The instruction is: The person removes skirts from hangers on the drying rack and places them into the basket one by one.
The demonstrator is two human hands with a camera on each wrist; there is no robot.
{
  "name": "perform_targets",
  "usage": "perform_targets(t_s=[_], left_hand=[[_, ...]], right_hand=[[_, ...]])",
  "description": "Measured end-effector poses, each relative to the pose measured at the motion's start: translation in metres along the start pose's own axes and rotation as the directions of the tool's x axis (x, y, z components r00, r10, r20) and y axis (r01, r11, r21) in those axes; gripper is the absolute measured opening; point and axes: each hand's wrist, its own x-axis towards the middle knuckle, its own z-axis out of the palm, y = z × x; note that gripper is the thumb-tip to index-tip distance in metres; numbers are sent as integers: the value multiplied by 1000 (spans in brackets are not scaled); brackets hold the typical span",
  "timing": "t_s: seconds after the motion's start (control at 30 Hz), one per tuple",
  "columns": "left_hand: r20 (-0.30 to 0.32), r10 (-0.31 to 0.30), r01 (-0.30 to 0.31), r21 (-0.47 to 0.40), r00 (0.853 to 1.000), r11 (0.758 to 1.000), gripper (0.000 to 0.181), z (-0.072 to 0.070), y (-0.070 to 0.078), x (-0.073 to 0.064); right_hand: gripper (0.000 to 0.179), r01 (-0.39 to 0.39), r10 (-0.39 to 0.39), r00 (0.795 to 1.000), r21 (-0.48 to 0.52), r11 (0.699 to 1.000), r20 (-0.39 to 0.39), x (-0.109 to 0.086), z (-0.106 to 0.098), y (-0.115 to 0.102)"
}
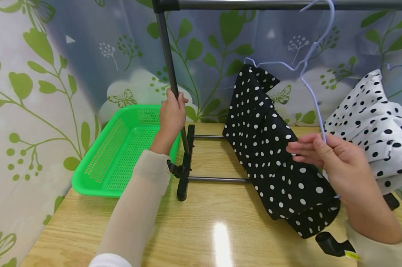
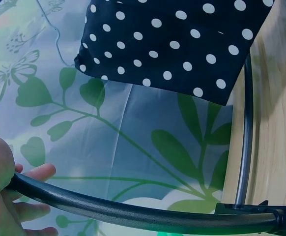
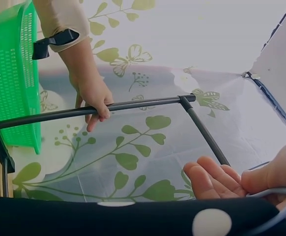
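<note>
My left hand point(image 1: 172, 116) grips the dark upright pole point(image 1: 167, 52) of a clothes rack, partway up on the left side. Between the thumb and fingers of my right hand point(image 1: 346, 167) is the lower side of a light purple hanger point(image 1: 316, 94). A black cloth with white dots point(image 1: 264, 144) hangs tilted from this hanger, its lower right corner low over the table. At the rack's top rail point(image 1: 254, 4) the hanger's hook overlaps the bar. In the right wrist view, the right hand's thumb point(image 3: 266, 177) lies against the hanger wire.
A green plastic basket point(image 1: 87, 178) stands on the wooden table point(image 1: 201, 215) left of the rack. At the right, a white cloth with black dots point(image 1: 378, 122) hangs from another hanger point(image 1: 396, 66). The rack's black foot point(image 1: 184, 181) and lower bars rest near the tabletop. Leaf-patterned curtains surround the table.
</note>
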Motion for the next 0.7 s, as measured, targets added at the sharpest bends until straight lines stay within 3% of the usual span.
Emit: perform_targets(t_s=[0.7], left_hand=[[1,6,-6,-5,1000,1000,32,0,1,-2]], right_hand=[[26,-5,4,998,15,1000,60,-4,4,3]])
